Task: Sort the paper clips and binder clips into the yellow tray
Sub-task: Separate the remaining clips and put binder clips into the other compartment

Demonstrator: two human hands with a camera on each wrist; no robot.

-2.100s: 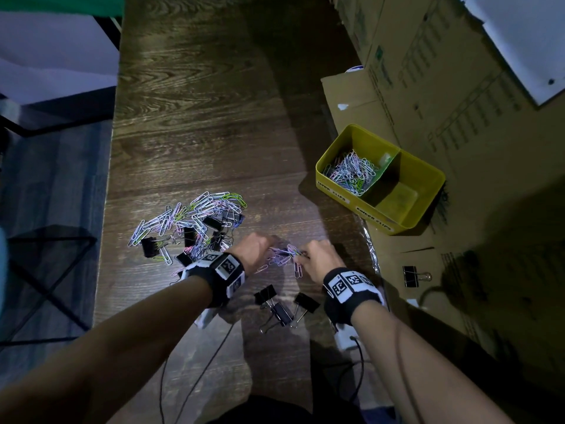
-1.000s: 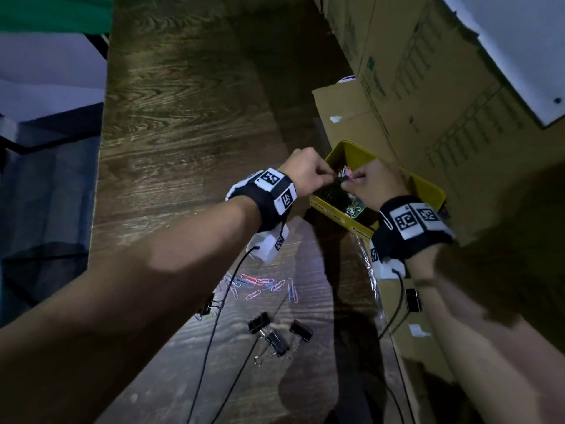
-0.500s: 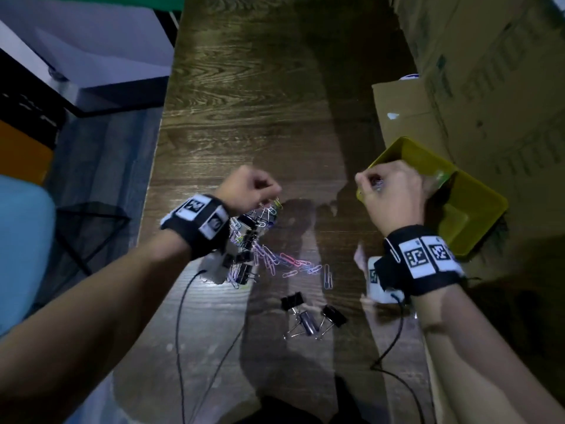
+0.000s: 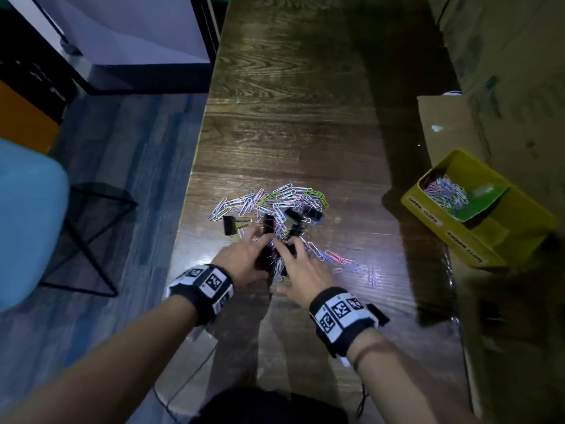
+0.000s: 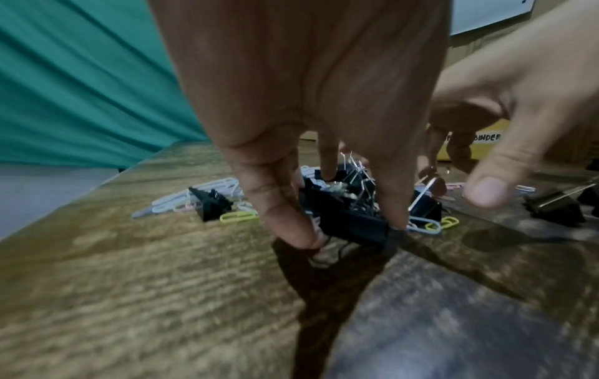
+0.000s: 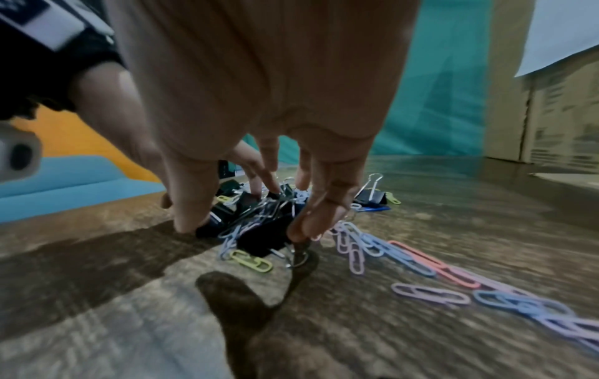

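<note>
A heap of pastel paper clips (image 4: 275, 200) mixed with black binder clips (image 4: 302, 214) lies mid-table. My left hand (image 4: 263, 243) reaches into its near edge; thumb and a finger pinch the two ends of a black binder clip (image 5: 353, 223). My right hand (image 4: 290, 249) is beside it, fingers fairly straight, tips touching a tangle of binder clips and paper clips (image 6: 259, 238). The yellow tray (image 4: 458, 240) sits at the right, with paper clips (image 4: 446, 191) in its left compartment.
A line of loose paper clips (image 4: 336, 258) trails right of my hands. One binder clip (image 4: 229, 224) lies at the heap's left, near the table edge (image 4: 186, 228). Cardboard boxes (image 4: 504, 87) wall the right side. A blue chair (image 4: 27, 221) stands left of the table.
My right hand left the tray and came back left to the heap. My left hand dropped onto the binder clips. Both hands now meet at the heap's near edge.
</note>
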